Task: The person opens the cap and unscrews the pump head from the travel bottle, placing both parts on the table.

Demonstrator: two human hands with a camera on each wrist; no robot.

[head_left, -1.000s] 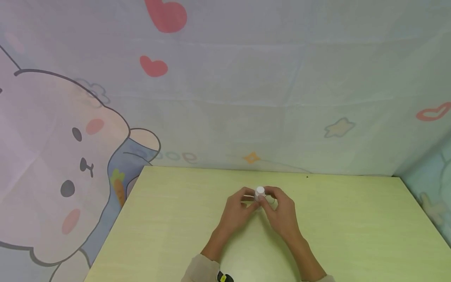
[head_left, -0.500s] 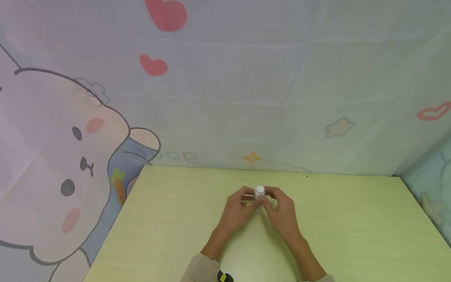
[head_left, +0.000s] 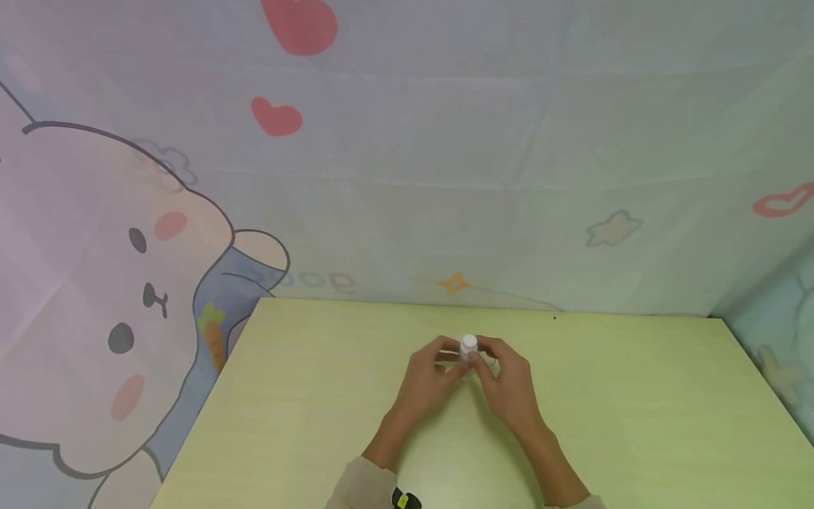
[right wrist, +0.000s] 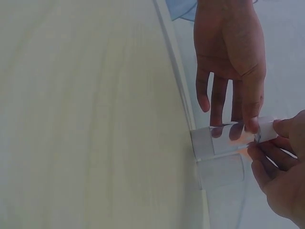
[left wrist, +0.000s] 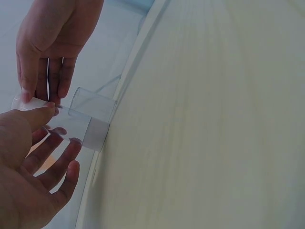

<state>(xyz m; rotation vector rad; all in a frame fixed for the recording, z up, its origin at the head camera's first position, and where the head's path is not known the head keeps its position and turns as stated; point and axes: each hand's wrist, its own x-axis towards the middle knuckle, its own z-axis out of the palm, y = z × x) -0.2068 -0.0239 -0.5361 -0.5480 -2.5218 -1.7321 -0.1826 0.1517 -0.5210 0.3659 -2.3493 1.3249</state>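
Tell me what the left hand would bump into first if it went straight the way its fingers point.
The white-capped bottle, which the left hand is holding. Beyond it, the right hand probably comes next, though depth is hard to judge.

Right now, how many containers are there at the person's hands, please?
2. One is the white-capped bottle, held by the left hand and right hand; the other is the clear cylindrical container beside it, on the right hand's side. Hands could hide others.
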